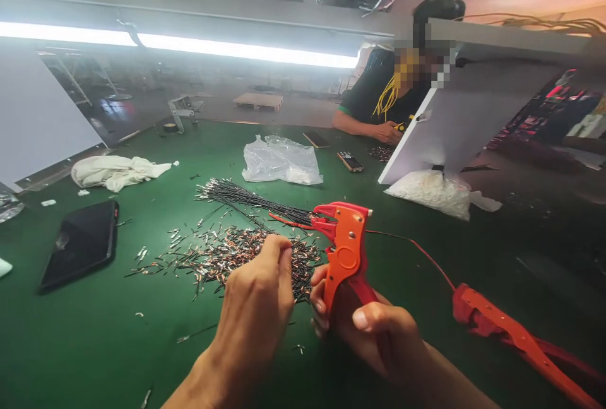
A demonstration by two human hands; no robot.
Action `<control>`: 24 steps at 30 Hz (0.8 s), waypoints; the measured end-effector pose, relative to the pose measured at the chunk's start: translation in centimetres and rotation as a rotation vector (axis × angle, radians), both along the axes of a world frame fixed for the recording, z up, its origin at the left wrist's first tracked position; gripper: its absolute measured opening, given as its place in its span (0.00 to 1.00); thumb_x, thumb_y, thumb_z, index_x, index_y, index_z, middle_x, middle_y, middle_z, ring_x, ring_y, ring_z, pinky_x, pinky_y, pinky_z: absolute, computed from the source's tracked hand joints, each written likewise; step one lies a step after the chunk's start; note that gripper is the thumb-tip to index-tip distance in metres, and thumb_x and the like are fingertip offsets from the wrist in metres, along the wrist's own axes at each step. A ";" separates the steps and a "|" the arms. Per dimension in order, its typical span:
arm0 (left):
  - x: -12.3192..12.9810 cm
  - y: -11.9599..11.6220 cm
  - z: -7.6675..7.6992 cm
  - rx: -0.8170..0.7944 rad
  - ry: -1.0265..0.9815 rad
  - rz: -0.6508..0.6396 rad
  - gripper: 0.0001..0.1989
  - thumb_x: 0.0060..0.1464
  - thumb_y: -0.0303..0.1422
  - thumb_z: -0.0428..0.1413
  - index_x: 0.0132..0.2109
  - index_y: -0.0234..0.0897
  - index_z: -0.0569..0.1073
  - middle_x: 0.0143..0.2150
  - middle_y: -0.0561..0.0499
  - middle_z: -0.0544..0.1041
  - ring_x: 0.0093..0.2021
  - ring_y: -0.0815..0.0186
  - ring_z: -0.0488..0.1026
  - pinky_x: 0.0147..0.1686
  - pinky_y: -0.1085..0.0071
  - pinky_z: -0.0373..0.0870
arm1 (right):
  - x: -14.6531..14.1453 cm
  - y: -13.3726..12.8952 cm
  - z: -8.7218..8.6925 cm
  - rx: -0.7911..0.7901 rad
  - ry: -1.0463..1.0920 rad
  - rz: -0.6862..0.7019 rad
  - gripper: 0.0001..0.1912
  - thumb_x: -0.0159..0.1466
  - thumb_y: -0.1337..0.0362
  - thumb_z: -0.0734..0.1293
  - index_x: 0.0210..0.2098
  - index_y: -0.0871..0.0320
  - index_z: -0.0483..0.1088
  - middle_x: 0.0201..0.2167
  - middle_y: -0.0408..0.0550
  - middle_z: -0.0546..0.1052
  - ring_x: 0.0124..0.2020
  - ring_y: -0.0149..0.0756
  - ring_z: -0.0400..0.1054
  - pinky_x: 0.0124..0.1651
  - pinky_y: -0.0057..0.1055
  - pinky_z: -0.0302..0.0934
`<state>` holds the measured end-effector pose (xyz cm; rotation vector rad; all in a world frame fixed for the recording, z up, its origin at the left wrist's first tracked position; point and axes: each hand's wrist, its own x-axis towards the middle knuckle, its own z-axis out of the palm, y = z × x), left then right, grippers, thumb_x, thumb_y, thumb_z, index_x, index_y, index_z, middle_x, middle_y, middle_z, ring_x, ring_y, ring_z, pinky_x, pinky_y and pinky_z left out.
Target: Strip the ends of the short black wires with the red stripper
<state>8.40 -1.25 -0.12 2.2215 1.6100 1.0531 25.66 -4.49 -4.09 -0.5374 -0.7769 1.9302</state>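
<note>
L hand point(258, 289): thumb + index tips pressed together; can't tell if anything's btwn them. R hand point(379, 327) is wrapped round handles of orange wire stripper point(348, 245), just R of L hand, jaws pointing L. Cut wire bits point(237, 257) heaped on table point(165, 346) just beyond L hand; black wire bundle point(255, 197) runs from behind heap to stripper jaws, can't tell if gripped. Green surface shows btwn L forearm & black phone point(80, 242), which lies toward table's L edge, w/ white cloth point(118, 172) past it. 2nd stripper point(511, 327) to R of R forearm. Clear bag point(281, 160) nr far edge; person point(379, 93) at far edge, partly behind white panel point(454, 106). Tube light point(237, 48) above; pallet point(259, 101) on floor beyond.
</note>
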 end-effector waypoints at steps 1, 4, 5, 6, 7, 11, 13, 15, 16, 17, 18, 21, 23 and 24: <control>0.1 -0.2 0.1 -0.002 -0.008 0.001 0.10 0.63 0.29 0.44 0.39 0.37 0.70 0.22 0.55 0.74 0.19 0.68 0.72 0.21 0.72 0.62 | 0.0 0.0 0.0 0.002 -0.001 0.001 0.24 0.49 0.65 0.66 0.47 0.62 0.71 0.35 0.51 0.73 0.36 0.40 0.64 0.41 0.37 0.57; 0.6 -0.6 0.1 -0.015 -0.021 -0.028 0.09 0.63 0.28 0.45 0.37 0.38 0.70 0.22 0.56 0.75 0.19 0.68 0.73 0.20 0.74 0.62 | -0.2 0.0 -0.1 0.031 -0.033 0.018 0.23 0.53 0.63 0.65 0.49 0.61 0.71 0.35 0.51 0.74 0.35 0.40 0.65 0.40 0.37 0.58; 0.7 -0.7 0.0 -0.019 -0.028 -0.042 0.09 0.63 0.27 0.46 0.37 0.38 0.70 0.22 0.57 0.76 0.19 0.69 0.74 0.20 0.75 0.62 | -0.2 0.0 -0.1 0.055 -0.057 0.025 0.22 0.55 0.62 0.65 0.49 0.60 0.71 0.34 0.50 0.75 0.34 0.40 0.66 0.40 0.37 0.58; 0.8 -0.7 0.0 -0.017 -0.036 -0.052 0.09 0.62 0.27 0.46 0.37 0.39 0.69 0.22 0.57 0.77 0.20 0.69 0.75 0.20 0.75 0.62 | -0.3 -0.1 -0.2 0.084 -0.090 0.036 0.21 0.56 0.60 0.65 0.49 0.60 0.71 0.32 0.49 0.75 0.33 0.39 0.66 0.40 0.37 0.58; 0.8 -0.8 -0.1 -0.012 -0.041 -0.055 0.09 0.62 0.26 0.46 0.37 0.39 0.69 0.22 0.57 0.78 0.21 0.68 0.77 0.20 0.76 0.62 | -0.4 -0.2 -0.2 0.118 -0.129 0.050 0.20 0.58 0.59 0.65 0.47 0.60 0.72 0.31 0.49 0.75 0.32 0.39 0.66 0.40 0.37 0.58; 0.8 -1.0 -0.1 0.052 0.027 -0.025 0.08 0.61 0.26 0.47 0.36 0.39 0.70 0.21 0.57 0.76 0.20 0.65 0.76 0.20 0.73 0.61 | -0.5 -0.5 -0.3 0.191 -0.224 0.043 0.16 0.61 0.56 0.64 0.42 0.61 0.74 0.31 0.51 0.75 0.32 0.39 0.67 0.40 0.37 0.59; 0.8 -1.2 0.0 0.068 0.052 -0.018 0.08 0.61 0.28 0.48 0.35 0.39 0.70 0.20 0.57 0.75 0.18 0.65 0.74 0.20 0.71 0.60 | -0.5 -0.6 -0.3 0.176 -0.198 -0.005 0.16 0.62 0.58 0.64 0.44 0.60 0.74 0.33 0.51 0.76 0.32 0.40 0.68 0.40 0.38 0.61; 0.8 -1.4 0.0 0.067 0.040 -0.034 0.08 0.61 0.28 0.48 0.34 0.39 0.69 0.21 0.57 0.74 0.18 0.66 0.73 0.20 0.71 0.60 | -0.5 -0.6 -0.4 0.159 -0.174 -0.043 0.15 0.63 0.59 0.63 0.46 0.59 0.73 0.33 0.51 0.77 0.32 0.40 0.70 0.40 0.38 0.62; 0.8 -1.5 0.0 0.062 0.032 -0.047 0.08 0.61 0.28 0.48 0.34 0.39 0.69 0.21 0.58 0.74 0.18 0.67 0.72 0.20 0.72 0.60 | -0.5 -0.6 -0.5 0.155 -0.169 -0.056 0.15 0.63 0.60 0.63 0.46 0.59 0.73 0.33 0.51 0.77 0.33 0.40 0.70 0.40 0.38 0.63; 0.9 -1.6 0.0 0.056 0.027 -0.056 0.08 0.61 0.27 0.48 0.34 0.39 0.69 0.21 0.58 0.73 0.18 0.67 0.72 0.20 0.72 0.60 | -0.5 -0.6 -0.5 0.158 -0.171 -0.062 0.14 0.63 0.60 0.63 0.46 0.59 0.73 0.33 0.51 0.77 0.33 0.41 0.71 0.40 0.37 0.63; 0.9 -1.6 -0.1 0.051 0.026 -0.062 0.08 0.61 0.27 0.48 0.34 0.39 0.69 0.20 0.58 0.73 0.18 0.68 0.72 0.20 0.72 0.60 | -0.5 -0.6 -0.6 0.163 -0.176 -0.067 0.14 0.63 0.60 0.64 0.46 0.59 0.73 0.33 0.51 0.77 0.34 0.41 0.71 0.40 0.37 0.63; 1.0 -1.8 -0.3 0.055 0.030 -0.068 0.08 0.61 0.27 0.48 0.34 0.39 0.69 0.19 0.58 0.72 0.17 0.67 0.72 0.19 0.72 0.60 | -0.7 -0.7 -1.0 0.166 -0.213 -0.075 0.13 0.63 0.59 0.65 0.44 0.59 0.73 0.33 0.50 0.77 0.33 0.40 0.71 0.38 0.35 0.64; 1.1 -1.8 -0.5 0.077 0.040 -0.066 0.08 0.61 0.26 0.47 0.34 0.39 0.69 0.18 0.58 0.72 0.16 0.67 0.72 0.18 0.72 0.60 | -1.0 -0.7 -1.1 0.165 -0.247 -0.095 0.12 0.63 0.58 0.66 0.41 0.60 0.73 0.31 0.49 0.76 0.30 0.38 0.70 0.36 0.34 0.63; 1.2 -1.7 -0.5 0.094 0.047 -0.065 0.09 0.61 0.26 0.47 0.34 0.39 0.69 0.18 0.58 0.72 0.16 0.66 0.72 0.18 0.71 0.60 | -1.1 -0.7 -1.2 0.169 -0.271 -0.112 0.13 0.63 0.57 0.66 0.40 0.60 0.73 0.29 0.48 0.75 0.29 0.37 0.69 0.35 0.33 0.63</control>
